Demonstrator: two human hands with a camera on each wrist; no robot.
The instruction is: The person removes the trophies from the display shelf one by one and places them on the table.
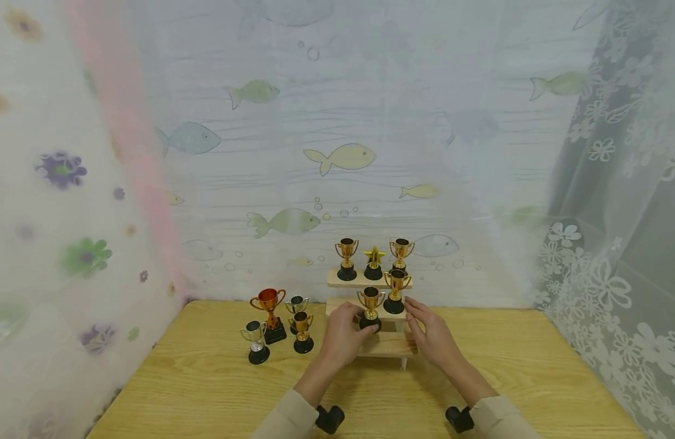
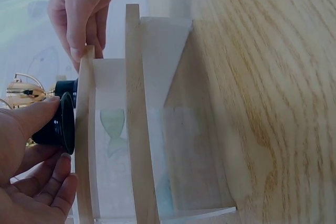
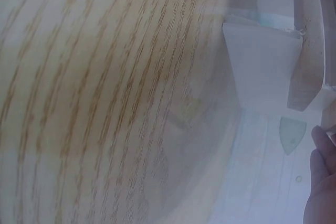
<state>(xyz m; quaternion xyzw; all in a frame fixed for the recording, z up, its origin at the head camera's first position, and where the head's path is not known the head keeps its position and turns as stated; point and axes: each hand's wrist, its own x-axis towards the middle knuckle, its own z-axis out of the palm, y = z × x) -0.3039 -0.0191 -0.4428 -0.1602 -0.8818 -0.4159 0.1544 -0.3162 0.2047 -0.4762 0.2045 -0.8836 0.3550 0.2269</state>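
Note:
My left hand (image 1: 344,334) pinches the black base of a small gold trophy cup (image 1: 371,300) between thumb and fingers. In the left wrist view that black base (image 2: 64,124) is beside the edge of the middle shelf board (image 2: 84,145); whether they touch I cannot tell. My right hand (image 1: 432,329), fingers fairly straight, is at the right end of the wooden tiered stand (image 1: 389,346). Another gold trophy cup (image 1: 396,281) is on the middle tier near those fingers. Along the top tier are a gold trophy cup (image 1: 346,249), a gold star trophy (image 1: 374,258) and a further gold cup (image 1: 402,247).
Left of the stand, on the wood-grain table (image 1: 194,378), are a larger reddish-gold trophy cup (image 1: 268,300), a silver cup (image 1: 255,332), a second silver cup (image 1: 297,303) and a small gold cup (image 1: 301,321). A fish-print curtain (image 1: 342,122) hangs behind.

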